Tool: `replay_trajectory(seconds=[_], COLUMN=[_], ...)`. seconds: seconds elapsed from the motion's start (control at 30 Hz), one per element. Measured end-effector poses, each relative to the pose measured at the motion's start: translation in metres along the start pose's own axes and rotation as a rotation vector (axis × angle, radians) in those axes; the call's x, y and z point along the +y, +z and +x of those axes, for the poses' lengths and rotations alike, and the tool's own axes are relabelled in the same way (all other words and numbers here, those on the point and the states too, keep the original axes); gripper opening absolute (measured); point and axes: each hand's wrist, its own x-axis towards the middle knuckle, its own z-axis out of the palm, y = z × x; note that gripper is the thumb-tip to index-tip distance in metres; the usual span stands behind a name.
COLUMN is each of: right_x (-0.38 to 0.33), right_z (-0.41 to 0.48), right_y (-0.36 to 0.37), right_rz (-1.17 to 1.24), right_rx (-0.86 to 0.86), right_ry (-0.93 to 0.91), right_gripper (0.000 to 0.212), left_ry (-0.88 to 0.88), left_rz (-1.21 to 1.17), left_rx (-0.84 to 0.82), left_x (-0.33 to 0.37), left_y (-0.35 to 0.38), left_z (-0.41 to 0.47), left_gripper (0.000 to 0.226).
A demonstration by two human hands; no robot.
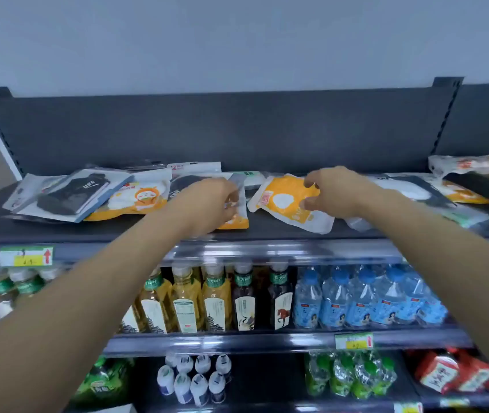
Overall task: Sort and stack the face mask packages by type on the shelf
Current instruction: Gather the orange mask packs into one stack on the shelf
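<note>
Face mask packages lie scattered on the dark top shelf (267, 231). My right hand (331, 189) pinches the upper right edge of an orange and white mask package (289, 204) in the middle. My left hand (207, 204) grips the edge of a clear package (238, 189) that lies over another orange package (236, 223). At the left, a black-mask package (67, 195) rests on an orange cartoon package (142, 198). White-mask packages (410, 189) and more orange ones (464, 195) lie at the right.
The dark back panel (222, 132) closes the shelf behind. Below are tea bottles (207, 299), blue water bottles (365, 296), green bottles (347, 377), white-capped bottles (195, 380) and red cartons (458, 374). Price tags (25, 256) hang on the shelf edge.
</note>
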Motion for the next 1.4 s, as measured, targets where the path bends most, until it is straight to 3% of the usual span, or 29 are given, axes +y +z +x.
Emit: replay_trajectory(seconds=[0.3, 0.4, 0.47, 0.57, 0.67, 0.8, 0.9, 1.0, 1.07, 1.17, 1.3, 1.4], right_x=[0.035, 0.038, 0.039, 0.041, 0.041, 0.042, 0.041, 0.039, 0.039, 0.039, 0.034, 0.030], right_z=[0.083, 0.101, 0.112, 0.130, 0.133, 0.133, 0.135, 0.137, 0.137, 0.133, 0.131, 0.133], right_y=[0.031, 0.041, 0.046, 0.051, 0.046, 0.046, 0.040, 0.035, 0.032, 0.022, 0.007, -0.002], right_rz=[-0.076, -0.083, -0.091, -0.084, -0.036, -0.077, -0.054, -0.009, 0.054, 0.130, 0.155, 0.126], right_rx=[-0.247, -0.292, -0.288, -0.306, -0.354, -0.280, -0.238, -0.168, -0.097, 0.011, 0.182, 0.295], right_ry=[-0.027, -0.023, -0.058, -0.062, 0.002, 0.107, 0.083, 0.037, 0.036, 0.002, -0.089, -0.147], right_gripper=[0.083, 0.092, 0.109, 0.129, 0.124, 0.112, 0.083, 0.051, 0.035, 0.036, 0.035, 0.033], left_ry=[-0.111, -0.150, -0.185, -0.163, -0.134, -0.069, -0.058, -0.116, -0.117, -0.087, -0.104, -0.145], left_rz=[0.146, 0.091, 0.034, 0.120, 0.142, 0.268, 0.271, 0.054, -0.041, -0.121, -0.296, -0.523], left_rx=[-0.161, -0.231, -0.315, -0.375, -0.374, -0.357, -0.349, -0.340, -0.234, -0.083, -0.056, 0.025], left_x=[0.013, 0.011, 0.008, 0.007, 0.004, -0.003, -0.007, -0.008, -0.009, -0.011, -0.010, -0.006], left_y=[0.033, 0.030, 0.026, 0.025, 0.027, 0.036, 0.039, 0.032, 0.028, 0.028, 0.025, 0.015], left_z=[0.051, 0.054, 0.055, 0.055, 0.058, 0.065, 0.069, 0.073, 0.078, 0.090, 0.106, 0.114], left_gripper=[0.034, 0.045, 0.057, 0.052, 0.046, 0.022, 0.031, 0.040, 0.040, 0.063, 0.098, 0.109])
